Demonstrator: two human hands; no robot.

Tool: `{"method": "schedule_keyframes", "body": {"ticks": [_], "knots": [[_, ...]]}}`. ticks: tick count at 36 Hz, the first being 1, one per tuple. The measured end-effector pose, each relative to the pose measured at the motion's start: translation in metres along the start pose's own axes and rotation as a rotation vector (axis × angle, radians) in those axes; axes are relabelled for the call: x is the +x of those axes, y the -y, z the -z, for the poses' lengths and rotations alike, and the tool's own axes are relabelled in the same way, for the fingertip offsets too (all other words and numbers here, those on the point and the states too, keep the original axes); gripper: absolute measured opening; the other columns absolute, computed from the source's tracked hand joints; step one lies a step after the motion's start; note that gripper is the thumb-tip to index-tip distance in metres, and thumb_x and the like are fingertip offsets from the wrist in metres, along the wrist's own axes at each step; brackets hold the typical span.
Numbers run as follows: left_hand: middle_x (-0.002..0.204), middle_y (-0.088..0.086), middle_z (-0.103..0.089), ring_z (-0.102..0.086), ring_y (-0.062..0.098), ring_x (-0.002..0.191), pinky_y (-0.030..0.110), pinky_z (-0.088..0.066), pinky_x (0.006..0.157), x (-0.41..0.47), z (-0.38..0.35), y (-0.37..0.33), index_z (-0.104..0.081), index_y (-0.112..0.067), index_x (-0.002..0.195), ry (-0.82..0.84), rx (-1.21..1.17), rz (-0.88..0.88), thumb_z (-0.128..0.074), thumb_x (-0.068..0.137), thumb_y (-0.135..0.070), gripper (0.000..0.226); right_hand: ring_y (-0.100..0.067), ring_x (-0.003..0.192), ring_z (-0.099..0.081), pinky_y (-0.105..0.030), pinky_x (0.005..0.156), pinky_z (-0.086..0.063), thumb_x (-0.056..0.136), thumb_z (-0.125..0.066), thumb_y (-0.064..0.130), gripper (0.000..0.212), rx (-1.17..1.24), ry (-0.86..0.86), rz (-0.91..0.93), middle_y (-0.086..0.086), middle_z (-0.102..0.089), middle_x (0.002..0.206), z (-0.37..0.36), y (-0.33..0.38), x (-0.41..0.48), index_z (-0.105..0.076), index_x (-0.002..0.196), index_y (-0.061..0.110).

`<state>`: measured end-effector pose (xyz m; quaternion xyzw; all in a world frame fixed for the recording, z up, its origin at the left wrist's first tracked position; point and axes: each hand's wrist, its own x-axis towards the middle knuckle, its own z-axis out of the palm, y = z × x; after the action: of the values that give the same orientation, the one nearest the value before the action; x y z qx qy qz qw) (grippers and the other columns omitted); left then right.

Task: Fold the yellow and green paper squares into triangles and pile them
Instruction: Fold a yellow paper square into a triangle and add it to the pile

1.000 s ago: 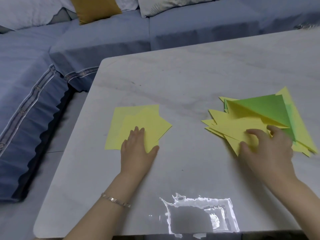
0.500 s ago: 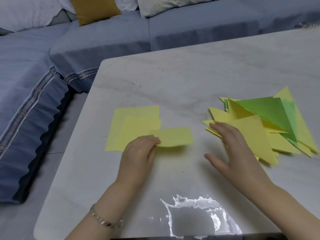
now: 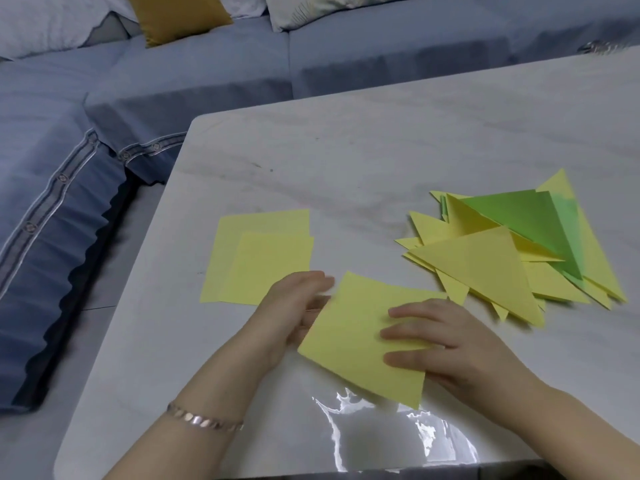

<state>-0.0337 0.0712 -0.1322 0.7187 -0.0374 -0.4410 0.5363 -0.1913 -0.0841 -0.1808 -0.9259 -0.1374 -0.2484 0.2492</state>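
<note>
Most of the folding looks done, judging from the head view: the pile of triangles point(image 3: 512, 251) sits on the right of the table point(image 3: 381, 150), yellow ones fanned out with at least 1 green triangle point(image 3: 530, 216) near the top. On the left lie 2 flat yellow squares point(image 3: 263, 258), overlapping, not yet folded. Between them, close to me, is the yellow sheet point(image 3: 356, 337) I am working on, turned like a diamond and not yet creased. My right hand point(image 3: 450, 344) lies on its right part, fingers point(image 3: 408, 334) spread flat and pressing it down. My left hand point(image 3: 294, 313) is at its left edge, fingers curled; it seems to pinch the paper, but the fingertips are blurred, so I cannot tell for sure. So I judge 3 squares remain. How many triangles are piled I cannot count, since they cover one another, and glare whitens the near table edge
</note>
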Motion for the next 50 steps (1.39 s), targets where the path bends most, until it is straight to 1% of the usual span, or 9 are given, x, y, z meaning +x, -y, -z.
{"method": "schedule_keyframes", "body": {"ticks": [6,12,16,18,24,34,40,47,50], "knots": [[0.089,0.009,-0.073,-0.063,0.019,0.075,0.034,-0.053,0.077,0.006,-0.015,0.007,-0.069,-0.023,0.089,0.046,0.293,-0.198,-0.067,0.063,-0.012,0.029,-0.008,0.1,-0.057,-0.022,0.087,-0.041,0.099,-0.037,0.034,0.027,0.112,0.061,-0.1,0.009,-0.068,0.097,0.004,0.007,-0.001,-0.062,0.101,0.025],[0.047,-0.016,-0.048,-0.036,0.005,0.047,0.014,-0.036,0.053,0.003,-0.024,0.019,-0.065,-0.028,0.085,0.049,0.359,-0.3,-0.061,0.083,0.002,0.03,0.001,0.097,-0.057,-0.009,0.082,-0.037,0.077,-0.056,0.061,0.029,0.438,-0.111,-0.591,0.02,-0.061,0.101,0.005,0.012,0.003,-0.065,0.081,0.033],[0.061,-0.007,-0.055,-0.042,0.012,0.053,0.021,-0.039,0.057,-0.002,-0.03,0.026,-0.068,-0.03,0.081,0.021,0.342,-0.299,-0.065,0.081,-0.008,0.023,0.018,0.108,-0.044,0.0,0.084,-0.029,0.072,-0.074,0.035,0.009,0.53,-0.086,-0.837,0.026,-0.051,0.117,0.002,0.008,0.012,-0.07,0.065,0.03],[0.059,-0.004,-0.056,-0.047,0.013,0.053,0.023,-0.04,0.056,-0.003,-0.03,0.028,-0.067,-0.026,0.073,0.001,0.322,-0.266,-0.071,0.078,-0.015,0.012,0.019,0.108,-0.043,0.003,0.083,-0.028,0.069,-0.078,0.028,0.01,0.546,-0.065,-0.836,0.025,-0.05,0.121,0.002,0.008,0.014,-0.07,0.065,0.034],[0.042,-0.013,-0.046,-0.044,0.003,0.04,0.015,-0.033,0.045,0.002,-0.022,0.027,-0.059,-0.017,0.064,-0.074,0.394,-0.213,-0.076,0.072,-0.015,0.019,0.006,0.118,-0.043,-0.003,0.093,-0.028,0.063,-0.055,0.076,0.032,0.476,-0.027,-0.612,0.033,-0.045,0.127,0.005,0.019,0.012,-0.068,0.067,0.048],[0.064,0.004,-0.069,-0.062,0.016,0.054,0.022,-0.048,0.057,-0.002,-0.015,0.023,-0.065,-0.006,0.071,-0.149,0.185,-0.155,-0.078,0.071,-0.009,0.014,-0.004,0.077,-0.065,-0.013,0.072,-0.046,0.076,-0.06,0.057,0.028,0.574,-0.057,-0.516,0.015,-0.069,0.081,0.019,0.023,0.01,-0.07,0.078,0.031],[0.075,0.009,-0.073,-0.064,0.016,0.061,0.023,-0.049,0.059,-0.011,-0.017,0.018,-0.07,-0.007,0.079,0.062,0.178,-0.204,-0.067,0.081,-0.004,0.004,0.0,0.063,-0.055,-0.01,0.06,-0.038,0.072,-0.07,0.047,0.012,0.567,-0.025,-0.655,0.017,-0.062,0.062,0.02,0.024,0.013,-0.066,0.068,0.036],[0.074,-0.006,-0.071,-0.06,0.006,0.067,0.021,-0.047,0.061,-0.02,-0.025,0.019,-0.071,-0.023,0.09,0.222,0.4,-0.308,-0.063,0.071,-0.021,0.021,0.0,0.066,-0.053,-0.008,0.061,-0.035,0.066,-0.056,0.055,0.02,0.511,-0.076,-0.697,0.018,-0.061,0.068,0.015,0.026,0.018,-0.064,0.072,0.037],[0.071,-0.015,-0.067,-0.06,0.0,0.066,0.017,-0.045,0.061,-0.022,-0.026,0.02,-0.068,-0.024,0.096,0.245,0.44,-0.293,-0.06,0.085,-0.013,0.019,0.0,0.079,-0.054,-0.006,0.068,-0.035,0.067,-0.057,0.054,0.017,0.431,-0.118,-0.701,0.018,-0.059,0.087,0.012,0.026,0.02,-0.063,0.076,0.041]]}}
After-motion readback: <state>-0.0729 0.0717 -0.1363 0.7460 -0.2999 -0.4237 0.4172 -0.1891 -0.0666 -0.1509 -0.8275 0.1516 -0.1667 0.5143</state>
